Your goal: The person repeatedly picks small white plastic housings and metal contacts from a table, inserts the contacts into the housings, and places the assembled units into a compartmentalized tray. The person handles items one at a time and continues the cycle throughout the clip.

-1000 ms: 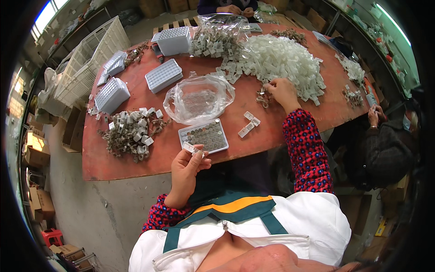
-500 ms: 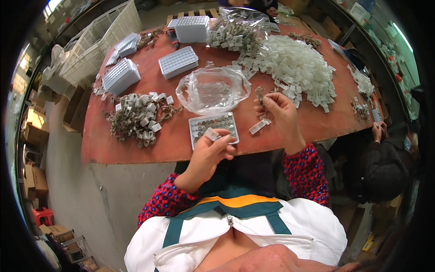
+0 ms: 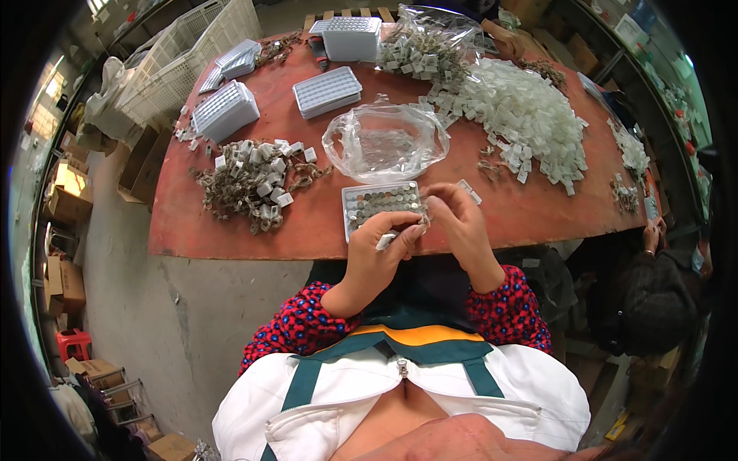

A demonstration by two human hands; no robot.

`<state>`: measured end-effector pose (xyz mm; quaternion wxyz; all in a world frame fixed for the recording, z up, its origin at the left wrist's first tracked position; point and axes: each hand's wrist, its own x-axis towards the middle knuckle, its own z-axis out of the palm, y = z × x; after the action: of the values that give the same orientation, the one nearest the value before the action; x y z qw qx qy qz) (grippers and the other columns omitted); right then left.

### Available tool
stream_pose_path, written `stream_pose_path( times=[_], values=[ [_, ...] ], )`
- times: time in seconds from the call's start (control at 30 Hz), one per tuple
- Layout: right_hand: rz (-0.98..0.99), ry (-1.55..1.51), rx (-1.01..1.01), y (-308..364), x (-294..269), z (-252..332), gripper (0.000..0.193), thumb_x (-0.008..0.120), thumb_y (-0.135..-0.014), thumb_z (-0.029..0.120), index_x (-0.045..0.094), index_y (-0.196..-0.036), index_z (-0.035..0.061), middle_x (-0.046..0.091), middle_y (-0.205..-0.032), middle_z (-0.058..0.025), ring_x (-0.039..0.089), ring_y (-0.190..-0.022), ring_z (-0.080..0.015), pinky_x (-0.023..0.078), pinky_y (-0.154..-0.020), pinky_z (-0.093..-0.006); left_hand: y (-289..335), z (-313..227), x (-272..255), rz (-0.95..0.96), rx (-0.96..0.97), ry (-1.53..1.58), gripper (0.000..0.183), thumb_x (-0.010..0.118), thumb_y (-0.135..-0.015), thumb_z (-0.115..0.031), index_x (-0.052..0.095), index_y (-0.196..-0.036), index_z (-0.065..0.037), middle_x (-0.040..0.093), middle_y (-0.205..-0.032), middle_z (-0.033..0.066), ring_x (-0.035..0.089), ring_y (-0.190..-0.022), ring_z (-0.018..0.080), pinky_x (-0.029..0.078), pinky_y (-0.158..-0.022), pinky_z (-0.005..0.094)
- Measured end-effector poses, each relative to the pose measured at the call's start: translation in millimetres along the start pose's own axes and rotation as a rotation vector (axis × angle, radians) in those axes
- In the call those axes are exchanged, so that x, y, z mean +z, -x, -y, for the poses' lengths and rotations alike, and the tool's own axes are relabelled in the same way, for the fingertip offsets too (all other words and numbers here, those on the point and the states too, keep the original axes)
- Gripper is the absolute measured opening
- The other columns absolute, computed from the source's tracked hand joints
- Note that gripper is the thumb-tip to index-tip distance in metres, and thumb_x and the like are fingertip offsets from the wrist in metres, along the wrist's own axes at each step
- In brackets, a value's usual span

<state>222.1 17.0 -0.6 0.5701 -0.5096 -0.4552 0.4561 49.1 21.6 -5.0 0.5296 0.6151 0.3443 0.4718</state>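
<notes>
My hands meet just over the near edge of the white tray (image 3: 347,206), which holds rows of small round grey discs (image 3: 384,198). My left hand (image 3: 371,257) is closed on a small white plastic case (image 3: 386,241). Fingers bent, my right hand (image 3: 463,228) pinches a short brown cord (image 3: 424,220) against the left fingertips; its far end is hidden. Another clear plastic case (image 3: 469,192) lies on the table beyond the right hand.
On the red table (image 3: 231,238) lie a pile of corded white tags (image 3: 257,183), an open clear bag (image 3: 384,146), stacked white trays (image 3: 327,92) and a large heap of clear cases (image 3: 523,123). A co-worker's hand (image 3: 653,234) is at the right edge.
My right hand has come down and left with the brown cord, to my left hand. The left hand keeps the case. The whole view has shifted a little.
</notes>
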Motion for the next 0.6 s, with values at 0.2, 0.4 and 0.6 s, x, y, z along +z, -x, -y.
stream_pose_path(
  times=[0.2,0.4,0.6],
  values=[
    [0.350,0.632,-0.733,18,-18,35,0.037,0.074,-0.081,-0.001,0.069,-0.117,0.0044,0.068,-0.106,-0.0111,0.066,-0.094,-0.0266,0.054,-0.079,-0.0362,10,-14,-13,0.054,-0.193,0.205,0.019,0.068,-0.097,-0.011,0.067,-0.112,0.002,0.070,-0.084,0.0039,0.061,-0.067,0.0055,0.051,-0.058,0.0196],
    [0.263,0.723,-0.834,25,-11,33,0.032,0.074,-0.078,-0.004,0.072,-0.109,0.0035,0.069,-0.094,-0.0067,0.068,-0.083,-0.0243,0.055,-0.073,-0.0352,16,-15,-11,0.028,-0.229,0.263,0.021,0.069,-0.097,-0.014,0.066,-0.109,0.002,0.069,-0.083,0.0044,0.061,-0.067,0.0061,0.051,-0.058,0.0200],
    [0.173,0.638,-0.638,32,-6,27,0.020,0.070,-0.085,-0.005,0.070,-0.104,0.0008,0.071,-0.092,-0.0076,0.071,-0.083,-0.0186,0.055,-0.074,-0.0300,14,-16,-18,0.088,-0.503,0.672,0.035,0.063,-0.100,-0.014,0.052,-0.129,0.002,0.065,-0.112,0.0103,0.066,-0.097,0.0143,0.056,-0.085,0.0278]
  ],
)
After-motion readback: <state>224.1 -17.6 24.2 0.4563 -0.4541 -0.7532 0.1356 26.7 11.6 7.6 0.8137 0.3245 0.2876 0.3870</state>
